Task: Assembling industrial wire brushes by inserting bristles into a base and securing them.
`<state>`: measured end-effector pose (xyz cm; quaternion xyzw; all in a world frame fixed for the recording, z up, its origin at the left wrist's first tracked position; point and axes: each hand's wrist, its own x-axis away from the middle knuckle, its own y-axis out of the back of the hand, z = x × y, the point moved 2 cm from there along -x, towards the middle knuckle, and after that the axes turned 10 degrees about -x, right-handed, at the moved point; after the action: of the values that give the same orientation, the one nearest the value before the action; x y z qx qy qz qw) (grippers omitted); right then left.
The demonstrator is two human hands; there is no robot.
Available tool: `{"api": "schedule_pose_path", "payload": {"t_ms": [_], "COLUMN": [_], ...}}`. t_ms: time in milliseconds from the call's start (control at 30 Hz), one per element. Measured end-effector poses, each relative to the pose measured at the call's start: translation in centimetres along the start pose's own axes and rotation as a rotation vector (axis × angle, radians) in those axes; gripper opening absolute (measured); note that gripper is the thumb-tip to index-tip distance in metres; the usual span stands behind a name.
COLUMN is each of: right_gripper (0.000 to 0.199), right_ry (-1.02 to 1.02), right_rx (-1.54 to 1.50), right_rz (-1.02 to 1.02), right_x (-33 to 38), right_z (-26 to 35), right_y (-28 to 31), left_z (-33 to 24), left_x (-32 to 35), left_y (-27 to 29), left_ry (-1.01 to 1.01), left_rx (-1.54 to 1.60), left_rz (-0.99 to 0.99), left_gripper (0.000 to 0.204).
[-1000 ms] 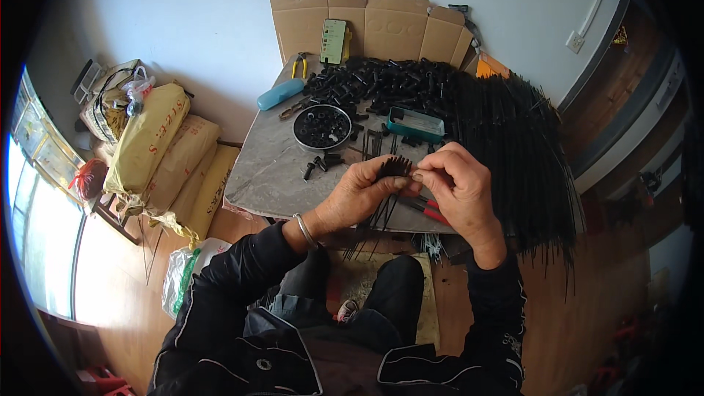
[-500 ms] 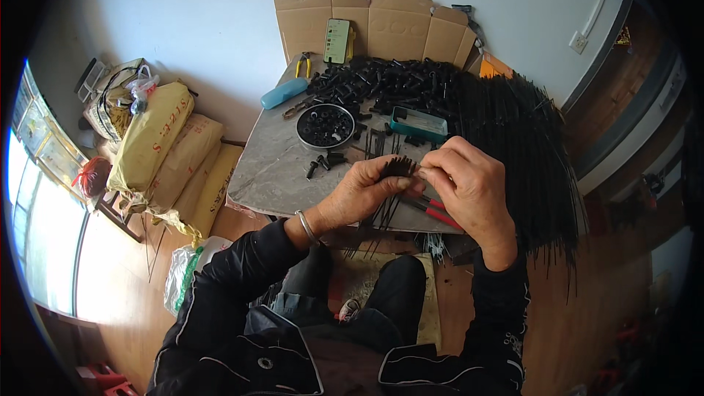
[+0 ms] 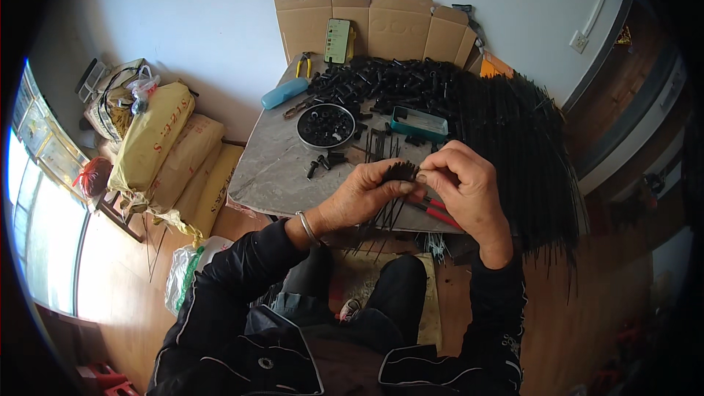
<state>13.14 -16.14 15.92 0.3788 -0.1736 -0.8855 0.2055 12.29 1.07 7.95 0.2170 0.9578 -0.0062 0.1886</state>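
My left hand (image 3: 363,191), a bracelet on its wrist, grips a bundle of thin black rods (image 3: 400,171). Their upper ends fan out between thumb and fingers, while the lengths hang below the hand over the table's front edge. At the right of the fan, my right hand (image 3: 468,182) is closed in a pinch beside the rod ends. Whatever lies between its fingertips is too small to make out. Red-handled pliers (image 3: 440,213) lie on the table partly behind my right hand.
A grey table (image 3: 268,165) bears a round bowl (image 3: 326,144) of small black parts, a teal tray (image 3: 419,132) and a heap of black fittings (image 3: 411,77). Long black rods (image 3: 513,154) drape off its right side. A phone (image 3: 337,40) leans against cardboard (image 3: 400,22). Sacks (image 3: 158,125) are stacked at left.
My right hand has shifted slightly left and closer to the bundle's ends. The fan of rod ends has tilted a little in my left hand.
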Motion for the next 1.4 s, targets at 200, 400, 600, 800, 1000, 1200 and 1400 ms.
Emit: {"api": "schedule_pose_path", "payload": {"t_ms": [200,400,600,800,1000,1200,1400], "right_gripper": [0.011,0.009,0.010,0.013,0.015,0.019,0.021], "right_ry": [-0.040,-0.003,0.027,0.047,0.086,0.058,0.194], "right_rx": [-0.110,-0.196,-0.104,0.015,0.120,0.094,0.119], "right_rz": [-0.015,-0.088,-0.045,0.049,0.088,0.114,0.094], "right_x": [0.4,0.7,0.0,-1.0,-1.9,-2.1,-2.4], "right_z": [-1.2,-2.2,-1.8,-0.9,-0.5,-0.1,-1.1], "right_y": [-1.0,-1.6,-1.4,-0.4,-0.7,-1.0,-1.9], "left_z": [-0.2,-0.6,-0.5,-0.5,-0.7,-1.4,-2.0], "left_x": [0.1,0.1,0.1,-0.2,-0.4,-0.6,-1.1], "left_y": [0.6,1.1,1.3,2.0,2.8,2.8,3.7], "left_ry": [0.009,0.028,0.030,0.010,-0.022,-0.128,-0.189], "left_rx": [-0.056,-0.147,-0.203,-0.242,-0.347,-0.510,-0.666], "left_rz": [0.028,0.003,0.009,0.057,0.079,0.067,0.099], "left_gripper": [0.025,0.030,0.031,0.032,0.034,0.034,0.038]}}
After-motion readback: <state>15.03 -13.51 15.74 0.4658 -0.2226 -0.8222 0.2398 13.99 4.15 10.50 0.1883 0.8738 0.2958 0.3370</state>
